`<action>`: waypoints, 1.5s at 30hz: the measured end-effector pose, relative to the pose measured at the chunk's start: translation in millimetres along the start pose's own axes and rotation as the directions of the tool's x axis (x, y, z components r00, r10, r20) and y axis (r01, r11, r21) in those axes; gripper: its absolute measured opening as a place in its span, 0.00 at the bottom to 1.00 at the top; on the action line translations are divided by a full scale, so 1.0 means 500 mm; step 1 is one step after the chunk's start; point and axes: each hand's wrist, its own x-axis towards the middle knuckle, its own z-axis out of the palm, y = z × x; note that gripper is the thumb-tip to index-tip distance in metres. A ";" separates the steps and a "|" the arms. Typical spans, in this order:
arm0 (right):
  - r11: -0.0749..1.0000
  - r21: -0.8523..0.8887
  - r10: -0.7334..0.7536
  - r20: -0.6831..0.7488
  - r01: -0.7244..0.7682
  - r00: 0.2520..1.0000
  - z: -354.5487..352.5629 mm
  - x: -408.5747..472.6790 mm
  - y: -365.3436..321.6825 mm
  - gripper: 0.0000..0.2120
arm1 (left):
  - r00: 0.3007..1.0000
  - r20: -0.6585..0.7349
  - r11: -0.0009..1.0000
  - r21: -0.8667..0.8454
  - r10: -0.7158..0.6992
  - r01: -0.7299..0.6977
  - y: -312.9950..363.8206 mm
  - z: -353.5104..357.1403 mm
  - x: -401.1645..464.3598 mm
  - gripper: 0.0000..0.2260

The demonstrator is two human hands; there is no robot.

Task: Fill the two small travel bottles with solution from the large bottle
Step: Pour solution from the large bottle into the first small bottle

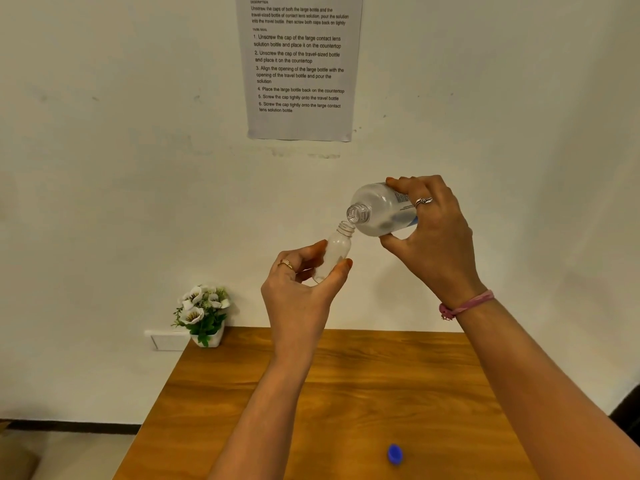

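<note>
My right hand [436, 233] grips the large clear bottle [379, 209], tipped on its side with its uncapped mouth pointing down-left. My left hand [301, 289] holds a small clear travel bottle [334, 252], tilted with its open neck just under the large bottle's mouth; the two openings nearly touch. Both bottles are held high above the wooden table [346, 393]. A blue cap [394, 454] lies on the table near its front edge. No second travel bottle is in view.
A small white pot of white flowers [204, 315] stands at the table's far left corner against the wall. A printed instruction sheet [299, 64] hangs on the wall above. The floor shows to the left of the table.
</note>
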 end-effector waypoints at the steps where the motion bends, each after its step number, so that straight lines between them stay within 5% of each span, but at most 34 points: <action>1: 1.000 -0.004 -0.004 0.000 0.004 1.000 0.001 0.000 0.000 0.31 | 1.000 0.001 1.000 0.000 0.000 0.000 0.000 0.000 0.000 0.15; 45: 0.978 -0.151 -0.156 -0.058 0.146 0.986 -0.003 0.008 0.016 0.30 | 1.000 0.002 1.000 -0.027 -0.003 0.003 -0.005 0.014 -0.004 0.15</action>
